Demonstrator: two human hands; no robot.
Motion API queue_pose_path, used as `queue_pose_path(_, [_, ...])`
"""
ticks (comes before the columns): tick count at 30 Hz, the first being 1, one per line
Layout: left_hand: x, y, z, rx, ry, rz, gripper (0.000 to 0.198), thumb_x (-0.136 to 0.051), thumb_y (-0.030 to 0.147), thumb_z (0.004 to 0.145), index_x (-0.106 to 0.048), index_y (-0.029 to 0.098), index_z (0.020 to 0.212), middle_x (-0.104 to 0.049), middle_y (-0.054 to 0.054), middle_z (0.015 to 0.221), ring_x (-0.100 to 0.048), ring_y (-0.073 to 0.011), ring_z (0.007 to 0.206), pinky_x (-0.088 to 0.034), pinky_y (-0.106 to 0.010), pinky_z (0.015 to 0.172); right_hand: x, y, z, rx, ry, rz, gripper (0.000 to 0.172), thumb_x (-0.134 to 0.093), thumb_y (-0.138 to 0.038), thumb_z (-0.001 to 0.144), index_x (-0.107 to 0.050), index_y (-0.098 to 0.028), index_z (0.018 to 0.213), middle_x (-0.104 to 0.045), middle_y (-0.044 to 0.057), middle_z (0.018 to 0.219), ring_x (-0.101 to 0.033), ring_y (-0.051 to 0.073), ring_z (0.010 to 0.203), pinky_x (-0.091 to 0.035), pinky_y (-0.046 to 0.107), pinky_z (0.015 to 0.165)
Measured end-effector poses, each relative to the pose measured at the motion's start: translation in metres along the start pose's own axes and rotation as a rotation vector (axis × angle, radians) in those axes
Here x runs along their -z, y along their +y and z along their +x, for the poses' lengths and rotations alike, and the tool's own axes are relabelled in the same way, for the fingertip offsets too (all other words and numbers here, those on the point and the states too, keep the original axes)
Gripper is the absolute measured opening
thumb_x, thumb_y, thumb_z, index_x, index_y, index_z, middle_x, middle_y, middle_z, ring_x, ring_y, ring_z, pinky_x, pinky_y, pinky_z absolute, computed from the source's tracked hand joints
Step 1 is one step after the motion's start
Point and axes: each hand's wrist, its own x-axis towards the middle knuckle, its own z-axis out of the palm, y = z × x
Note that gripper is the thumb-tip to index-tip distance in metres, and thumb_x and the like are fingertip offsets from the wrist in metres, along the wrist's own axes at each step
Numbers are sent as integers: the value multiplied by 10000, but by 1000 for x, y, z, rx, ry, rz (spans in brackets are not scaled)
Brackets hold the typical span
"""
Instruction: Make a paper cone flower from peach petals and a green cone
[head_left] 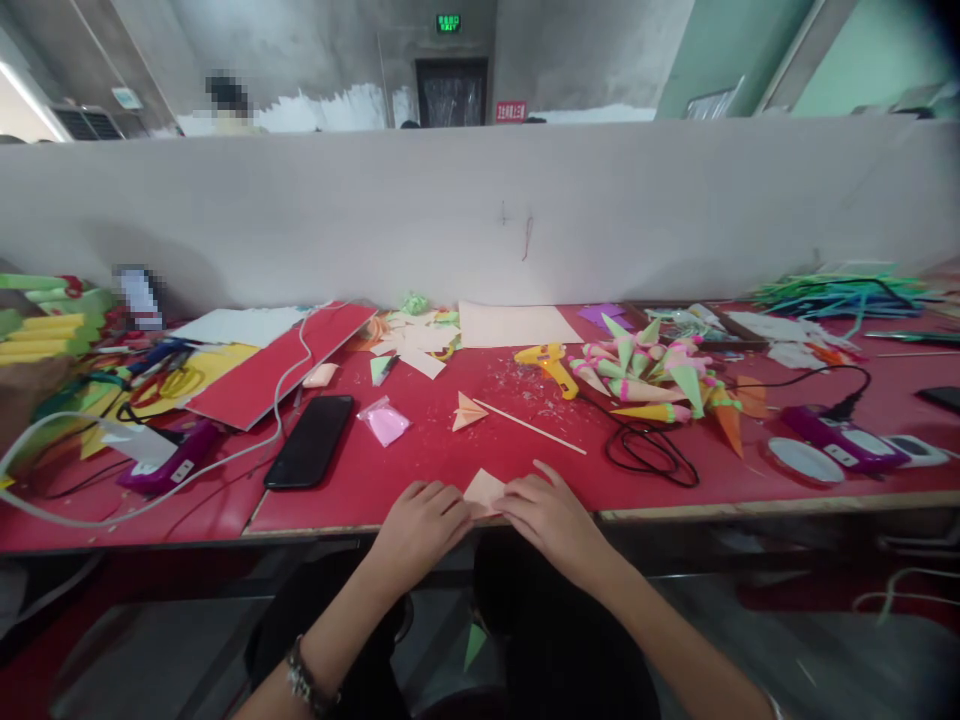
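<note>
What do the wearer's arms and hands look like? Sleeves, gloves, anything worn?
Left hand and right hand: ungloved. Visible forearms: sleeveless. Left forearm: chunky dark-and-silver bracelet. Right forearm: something pale at the frame edge, unclear.

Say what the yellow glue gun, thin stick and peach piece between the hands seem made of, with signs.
Glue gun: probably hard plastic, smooth and evenly yellow.
Stick: likely bare wood or bamboo, matt, pale tan.
Peach piece: apparently matt paper, thin, crisp-edged.

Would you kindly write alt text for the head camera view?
The left hand and right hand hold a small peach paper piece at the edge of a red table. Beyond lie a yellow glue gun, a thin stick and piled paper cones.
</note>
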Motion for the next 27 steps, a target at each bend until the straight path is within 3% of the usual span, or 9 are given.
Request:
queue_pose_path(2, [4, 2, 4, -29, 73, 50, 208, -399, 209, 849, -578, 190, 744, -573, 5, 643, -512, -129, 616, -360, -285, 642, 4, -5, 5, 25, 77, -32, 178, -454, -155, 822, -606, -237, 865, -619, -6, 779, -536, 130, 756, -235, 409, 968])
queue_pose_path(5, [16, 3, 13, -17, 141, 11, 244, -379, 223, 859, -549, 176, 691, -566, 12, 614, -495, -117, 582, -345, -287, 664, 11, -13, 16, 93, 206, -71, 167, -437, -120, 792, -585, -197, 798, -600, -7, 712, -506, 122, 689, -254, 372, 945])
queue_pose_path(10, [37, 2, 21, 29, 94, -179, 297, -345, 254, 877, -518, 162, 654, -567, 31, 589, -471, -89, 548, -331, -248, 641, 19, -11, 31, 162, 332, -28, 152, -439, -94, 705, -524, -177, 610, -536, -24, 543, -442, 101, 550, -345, 252, 740])
queue_pose_path(14, [47, -9, 16, 92, 56, -282, 254, -379, 266, 865, -531, 167, 687, -598, 34, 635, -493, -88, 584, -331, -229, 649, 25, 14, 30, 90, 329, -4, 137, -445, -97, 700, -530, -173, 623, -565, -25, 557, -462, 96, 541, -327, 244, 674])
queue_pose_path(18, [52, -17, 16, 168, 25, -333, 258, -396, 282, 854, -531, 167, 666, -572, 46, 590, -469, -77, 534, -331, -218, 640, 37, 30, 26, -106, 349, -99, 172, -409, -111, 741, -553, -158, 660, -571, 21, 591, -488, 133, 586, -332, 281, 690])
queue_pose_path(22, [52, -16, 25, 194, 18, -336, 290, -381, 301, 855, -545, 167, 656, -561, 49, 556, -452, -72, 494, -335, -233, 664, 55, 17, 27, -65, 239, 275, 245, -339, -209, 845, -561, -163, 938, -608, 67, 858, -535, 164, 815, -376, 268, 739])
queue_pose_path(24, [52, -16, 27, 206, 28, -347, 295, -377, 303, 855, -565, 167, 672, -595, 37, 590, -479, -76, 511, -338, -237, 661, 62, 8, 26, -49, 111, 460, 281, -314, -271, 876, -565, -174, 956, -615, 59, 913, -547, 153, 841, -392, 250, 732])
queue_pose_path(27, [50, -20, 27, 213, 34, -345, 292, -382, 306, 852, -583, 169, 690, -631, 22, 637, -515, -86, 539, -344, -243, 664, 67, 2, 24, -88, 1, 561, 335, -311, -341, 882, -594, -166, 922, -636, 50, 918, -564, 153, 837, -393, 239, 720])
